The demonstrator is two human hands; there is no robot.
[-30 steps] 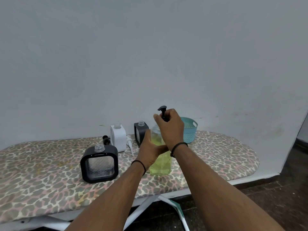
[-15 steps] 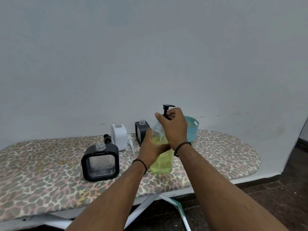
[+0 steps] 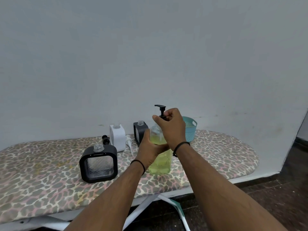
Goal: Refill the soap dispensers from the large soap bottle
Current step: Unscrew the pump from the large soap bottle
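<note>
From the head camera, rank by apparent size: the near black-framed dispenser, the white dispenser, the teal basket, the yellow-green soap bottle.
1. Near black-framed square dispenser and tall yellow-green soap bottle: similar, and hands hide part of the bottle, so no ranking.
2. White square dispenser and teal perforated basket: smaller, but farther back and the basket half hidden; unsure.

Looks like a plain room in someone's home. The work surface is an ironing board (image 3: 216,147) with a leopard-print cover, pushed up against a bare white wall (image 3: 150,55), dark floor (image 3: 275,197) below it, and a little teal plastic basket (image 3: 190,130) sitting on its far edge.
</note>
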